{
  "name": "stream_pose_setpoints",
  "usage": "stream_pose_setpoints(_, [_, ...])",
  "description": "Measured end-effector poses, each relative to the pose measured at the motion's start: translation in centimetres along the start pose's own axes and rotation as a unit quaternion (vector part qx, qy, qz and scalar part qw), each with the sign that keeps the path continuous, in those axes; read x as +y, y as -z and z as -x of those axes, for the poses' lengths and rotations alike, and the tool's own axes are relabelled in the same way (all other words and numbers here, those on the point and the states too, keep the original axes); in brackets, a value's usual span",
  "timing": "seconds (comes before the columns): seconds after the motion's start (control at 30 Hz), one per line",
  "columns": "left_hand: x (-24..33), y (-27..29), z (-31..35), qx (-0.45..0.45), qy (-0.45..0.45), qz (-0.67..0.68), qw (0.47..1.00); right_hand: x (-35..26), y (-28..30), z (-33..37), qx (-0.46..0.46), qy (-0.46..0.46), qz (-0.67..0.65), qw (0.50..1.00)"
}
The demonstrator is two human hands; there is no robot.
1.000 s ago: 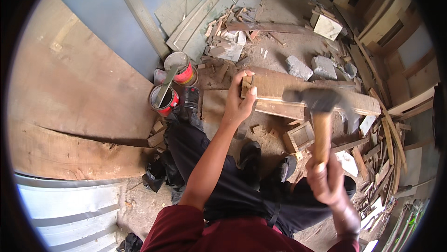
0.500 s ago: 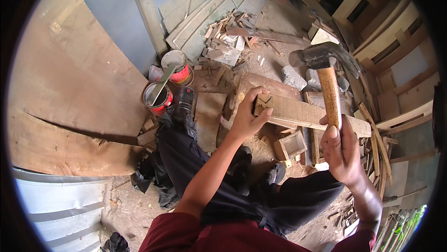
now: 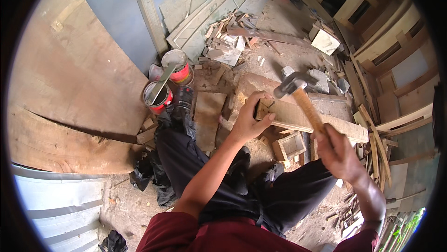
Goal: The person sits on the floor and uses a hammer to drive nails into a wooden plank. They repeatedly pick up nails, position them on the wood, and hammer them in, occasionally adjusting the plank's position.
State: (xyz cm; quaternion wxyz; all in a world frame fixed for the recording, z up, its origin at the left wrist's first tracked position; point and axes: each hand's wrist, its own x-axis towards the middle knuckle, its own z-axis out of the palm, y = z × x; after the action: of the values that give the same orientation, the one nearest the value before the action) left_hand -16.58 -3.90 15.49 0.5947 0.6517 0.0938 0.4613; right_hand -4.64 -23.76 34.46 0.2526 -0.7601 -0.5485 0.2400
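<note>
My left hand [image 3: 247, 119] is closed round the near-left end of a thick wooden beam [image 3: 298, 114], thumb on the near side and fingers over the far side. On that end shows a thin dark shape like a nail with its shadow; it is too small to be sure. A claw hammer [image 3: 308, 107] with a dark metal head and a wooden handle is in my right hand [image 3: 337, 154], fingers wrapped round the handle. The hammer head hangs over the beam, just right of my left fingers, apart from the wood as far as I can tell.
Two red paint cans [image 3: 159, 98] stand at left, a flat stick across them. Below the beam lies a small wooden box frame [image 3: 289, 146]. Wood scraps [image 3: 226, 42] and rubble cover the floor behind. Wooden frames [image 3: 400, 61] line the right side; a large board [image 3: 79, 75] stands left.
The hammer has come down and left, from raised upright to tilted over the beam's end. My right hand has turned with it. My left hand keeps its grip, and the beam has barely shifted.
</note>
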Motion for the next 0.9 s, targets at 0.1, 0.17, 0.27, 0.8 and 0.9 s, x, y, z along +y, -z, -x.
stream_pose_setpoints(0.1, [-0.3, 0.0, 0.5, -0.013, -0.004, 0.011, 1.000, -2.5, 1.0, 0.0, 0.083, -0.054, -0.121, 0.988])
stream_pose_setpoints(0.17, [-0.1, -0.2, 0.1, -0.020, -0.007, 0.014, 1.000, -3.1, 0.8, -0.3, 0.137, -0.046, -0.231, 0.962])
stream_pose_setpoints(0.27, [0.3, -0.4, 0.0, -0.008, -0.018, -0.024, 1.000, -0.8, 0.0, 0.6, 0.026, -0.051, -0.076, 0.995])
stream_pose_setpoints(0.8, [0.6, 0.2, 0.4, -0.004, -0.025, -0.001, 1.000, -2.2, 1.0, 0.4, 0.123, -0.068, -0.208, 0.968])
stream_pose_setpoints(0.9, [0.4, -0.4, 0.0, -0.003, -0.027, 0.003, 1.000, 0.5, -0.5, 0.7, 0.075, 0.053, -0.007, 0.996])
